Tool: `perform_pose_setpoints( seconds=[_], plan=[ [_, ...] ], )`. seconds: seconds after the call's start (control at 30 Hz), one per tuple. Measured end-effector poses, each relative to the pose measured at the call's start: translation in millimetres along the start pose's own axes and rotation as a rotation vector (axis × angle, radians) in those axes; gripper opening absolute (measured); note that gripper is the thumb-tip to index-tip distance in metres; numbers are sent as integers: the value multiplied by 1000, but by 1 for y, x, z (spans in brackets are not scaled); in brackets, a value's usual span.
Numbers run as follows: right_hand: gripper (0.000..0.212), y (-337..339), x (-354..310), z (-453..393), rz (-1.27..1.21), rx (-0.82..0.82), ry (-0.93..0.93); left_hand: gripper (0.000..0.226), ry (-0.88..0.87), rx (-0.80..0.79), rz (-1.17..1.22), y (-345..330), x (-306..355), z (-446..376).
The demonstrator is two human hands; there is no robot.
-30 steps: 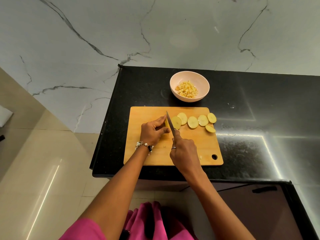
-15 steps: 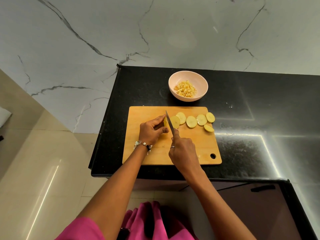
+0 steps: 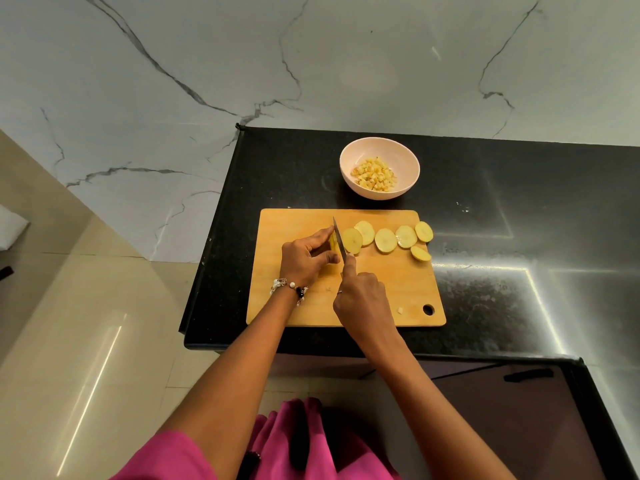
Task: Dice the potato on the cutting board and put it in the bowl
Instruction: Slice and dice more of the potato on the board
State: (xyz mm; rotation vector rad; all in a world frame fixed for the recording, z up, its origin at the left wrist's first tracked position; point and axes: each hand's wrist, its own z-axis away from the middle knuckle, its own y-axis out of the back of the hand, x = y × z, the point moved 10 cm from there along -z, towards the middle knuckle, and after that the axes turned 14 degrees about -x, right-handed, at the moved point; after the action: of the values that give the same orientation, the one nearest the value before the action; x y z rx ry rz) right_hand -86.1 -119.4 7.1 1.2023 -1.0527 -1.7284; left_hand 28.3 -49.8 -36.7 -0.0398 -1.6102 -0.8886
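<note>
- While the left hand (image 3: 306, 259) pinches the last stub of potato (image 3: 333, 243) near the middle of the cutting board (image 3: 298, 306), the step in hand looks to be slicing: rounds first, cubes afterwards.
- Its grip is clenched on the stub, fingertips curled just beside the blade.
- The right hand (image 3: 362, 303) has its grip wrapped round the handle of the knife (image 3: 338, 239), forefinger laid along the spine, the blade standing on edge between the stub and the nearest slice.
- Six slices (image 3: 386, 240) lie flat in a row across the board's far right part, the outermost two at its right edge.
- Beyond the board's far edge, on the black bench (image 3: 519, 220), the bowl (image 3: 403, 157) already holds a heap of diced potato (image 3: 374, 174), so I judge the task perhaps halfway.
- Next, I reckon, one or two more cuts finish the stub; it is small, so the left fingertips need tucking back from the edge.
- After that the rounds want stacking, cutting into strips, crosscutting, then carrying over the board's far edge to the bowl.
</note>
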Motion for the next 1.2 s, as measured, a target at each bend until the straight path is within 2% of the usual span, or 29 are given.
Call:
perform_pose_setpoints(
  seconds=[0.77,0.93,1.2],
  plan=[
    [52,-2,-4,-11,3,25,-8,52,8,-4,8,3,-1,-2],
    [57,-5,-1,-2,-15,-1,0,52,-10,-16,-28,0,1,-2],
    [49,0,-3,-12,-78,-16,23,53,25,34,-41,3,-1,-1]
  ],
)
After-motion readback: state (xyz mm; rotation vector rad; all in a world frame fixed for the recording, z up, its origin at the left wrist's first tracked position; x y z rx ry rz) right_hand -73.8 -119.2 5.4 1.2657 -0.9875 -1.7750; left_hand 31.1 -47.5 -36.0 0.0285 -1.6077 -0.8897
